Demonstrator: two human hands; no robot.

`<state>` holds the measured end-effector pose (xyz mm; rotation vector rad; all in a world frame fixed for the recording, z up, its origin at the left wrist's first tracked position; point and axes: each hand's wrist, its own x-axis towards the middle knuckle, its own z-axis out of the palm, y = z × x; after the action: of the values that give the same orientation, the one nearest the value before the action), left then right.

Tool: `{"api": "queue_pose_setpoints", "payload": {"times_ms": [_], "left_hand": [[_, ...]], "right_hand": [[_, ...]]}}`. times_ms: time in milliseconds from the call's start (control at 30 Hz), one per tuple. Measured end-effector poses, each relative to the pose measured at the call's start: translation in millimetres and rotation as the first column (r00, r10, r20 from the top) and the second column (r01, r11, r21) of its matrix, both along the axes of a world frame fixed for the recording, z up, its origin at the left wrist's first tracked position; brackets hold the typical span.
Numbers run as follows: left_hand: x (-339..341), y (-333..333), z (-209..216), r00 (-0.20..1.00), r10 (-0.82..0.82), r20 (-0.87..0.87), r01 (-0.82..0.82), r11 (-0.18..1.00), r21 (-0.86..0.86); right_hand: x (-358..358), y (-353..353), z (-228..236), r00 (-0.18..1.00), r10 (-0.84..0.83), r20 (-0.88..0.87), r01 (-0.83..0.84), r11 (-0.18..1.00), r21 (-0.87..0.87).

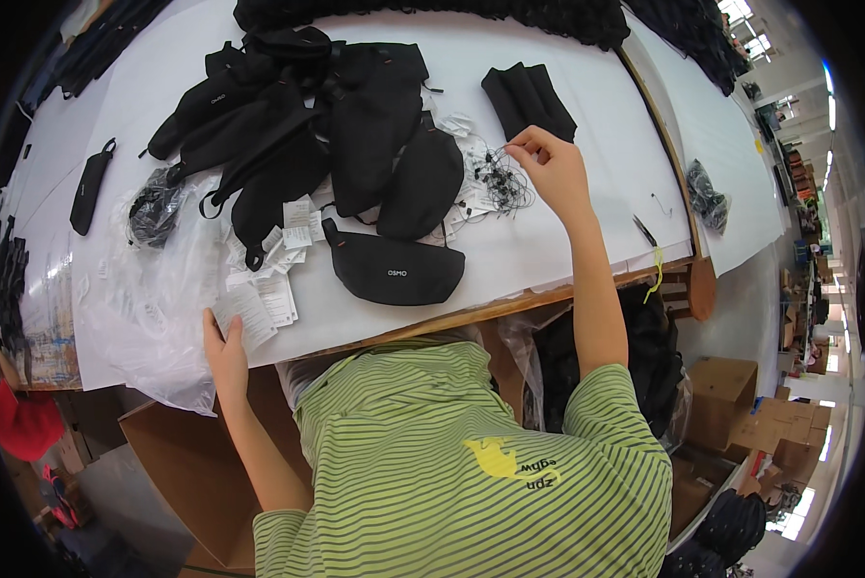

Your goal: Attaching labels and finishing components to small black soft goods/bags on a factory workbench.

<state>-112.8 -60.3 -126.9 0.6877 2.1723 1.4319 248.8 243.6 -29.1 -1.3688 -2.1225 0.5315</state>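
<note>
My left hand (pixel 226 349), at the table's front edge, is closed on a white printed slip (pixel 246 314) between thumb and fingers; more slips (pixel 277 297) lie just beyond it. Farther right, my right hand (pixel 554 169) pinches a thin black string (pixel 515 144) at the edge of a tangled heap of black strings (pixel 503 185). Between my hands a black pouch (pixel 397 270) with a small print lies flat near the front edge. Behind it, several black pouches (pixel 360 144) are piled up, with white slips partly under them.
A clear plastic bag (pixel 153 318) drapes over the front edge at left. A lone black pouch (pixel 91 188) lies beyond it. Folded black fabric (pixel 529 96) is behind my right hand, and small snips (pixel 644 231) rest at the right edge. Cardboard boxes (pixel 196 482) stand below.
</note>
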Motion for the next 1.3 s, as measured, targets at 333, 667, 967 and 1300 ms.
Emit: {"api": "queue_pose_setpoints", "payload": {"times_ms": [333,667,967,1300], "left_hand": [[13.2,0.0,34.5,0.997,-0.016,0.074,0.012,0.998,0.06],[41.0,19.3,61.5,0.977,-0.152,0.15,0.143,0.987,0.069],[94.9,30.3,56.6,0.716,-0.542,0.439,0.468,0.84,0.273],[142.7,54.0,82.3,0.812,-0.576,0.099,0.542,0.805,0.241]], "right_hand": [[98.5,-25.0,-48.6,0.967,-0.227,0.116,0.254,0.9,-0.353],[77.9,-61.4,-55.1,0.936,-0.06,0.346,0.133,0.972,-0.191],[62.5,-74.8,-66.1,0.965,0.038,0.259,0.005,0.986,-0.166],[-61.5,-188.6,-5.8,0.857,0.021,-0.515,-0.257,0.884,-0.391]]}}
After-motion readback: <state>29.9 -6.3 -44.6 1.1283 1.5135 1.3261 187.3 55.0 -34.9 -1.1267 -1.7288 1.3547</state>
